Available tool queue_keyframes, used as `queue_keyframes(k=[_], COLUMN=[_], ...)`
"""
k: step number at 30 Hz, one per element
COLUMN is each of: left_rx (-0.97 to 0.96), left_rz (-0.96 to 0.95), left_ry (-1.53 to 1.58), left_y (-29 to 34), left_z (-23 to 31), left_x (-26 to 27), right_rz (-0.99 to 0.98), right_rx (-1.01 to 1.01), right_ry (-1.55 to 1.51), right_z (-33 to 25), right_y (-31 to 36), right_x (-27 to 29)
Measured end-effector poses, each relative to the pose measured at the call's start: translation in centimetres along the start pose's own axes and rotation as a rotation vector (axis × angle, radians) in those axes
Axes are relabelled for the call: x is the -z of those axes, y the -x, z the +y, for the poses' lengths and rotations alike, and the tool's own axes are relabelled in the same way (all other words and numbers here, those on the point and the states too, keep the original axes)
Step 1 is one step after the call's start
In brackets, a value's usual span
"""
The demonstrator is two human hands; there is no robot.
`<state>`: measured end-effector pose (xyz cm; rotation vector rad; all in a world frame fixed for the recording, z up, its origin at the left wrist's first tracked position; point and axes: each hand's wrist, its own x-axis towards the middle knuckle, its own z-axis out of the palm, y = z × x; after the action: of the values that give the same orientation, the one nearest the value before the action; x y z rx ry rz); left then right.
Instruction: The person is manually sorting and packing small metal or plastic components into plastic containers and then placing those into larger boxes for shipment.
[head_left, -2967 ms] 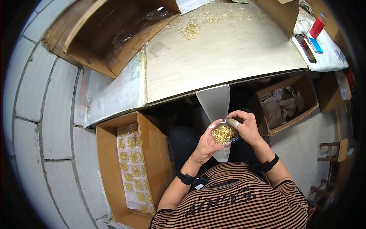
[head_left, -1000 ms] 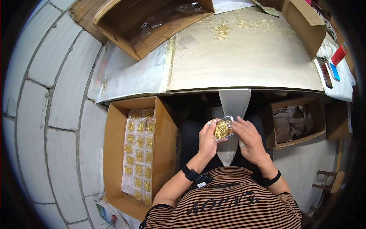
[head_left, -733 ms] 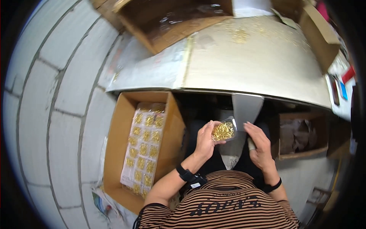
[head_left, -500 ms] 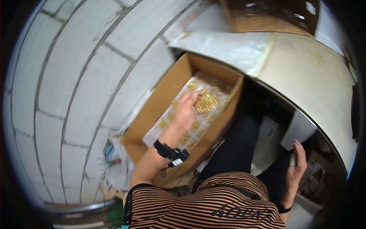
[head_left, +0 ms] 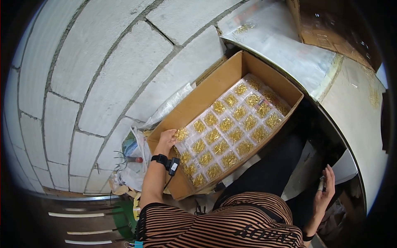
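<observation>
My left hand (head_left: 167, 138) reaches into the left end of a long open cardboard box (head_left: 175, 182). Its fingers are closed on the edge of a small clear packet of gold-coloured metal pieces (head_left: 181, 134). Rows of similar clear packets (head_left: 226, 124) lie flat across the box beside it; the pieces look thin and pin-like, too small to name surely. Over my lap at the right, my right hand (head_left: 324, 194) has its fingers stretched out and grips nothing. Something pale, perhaps a wrap, shows at its thumb (head_left: 321, 184).
A pale table (head_left: 355, 107) curves along the right, partly covered by a plastic sheet (head_left: 281, 45) with a few loose gold pieces. Another cardboard box (head_left: 331, 31) stands on it. A white block wall (head_left: 111, 82) runs along the left, with crumpled plastic bags (head_left: 134, 161) below.
My left hand has moved from the box's middle to its left end, still with gold pieces at its fingers. The view has shifted, and more packet rows show. My right hand stays over my lap.
</observation>
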<state>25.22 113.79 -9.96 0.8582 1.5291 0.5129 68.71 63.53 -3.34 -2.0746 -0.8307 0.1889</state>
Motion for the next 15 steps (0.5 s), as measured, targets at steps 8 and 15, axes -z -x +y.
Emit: queue_keyframes(k=[8, 15], left_rx=[-0.108, -0.149], left_rz=[0.314, 0.211], left_ry=[-0.205, -0.622], left_y=[1.2, 1.2], left_z=[-2.2, -0.9], left_x=[-2.0, 1.1], right_rz=[-0.066, -0.103], right_rx=[-0.087, -0.076], right_ry=[0.008, 0.006], right_z=[1.0, 1.0], right_y=[0.4, 0.2], right_x=[-0.6, -0.3])
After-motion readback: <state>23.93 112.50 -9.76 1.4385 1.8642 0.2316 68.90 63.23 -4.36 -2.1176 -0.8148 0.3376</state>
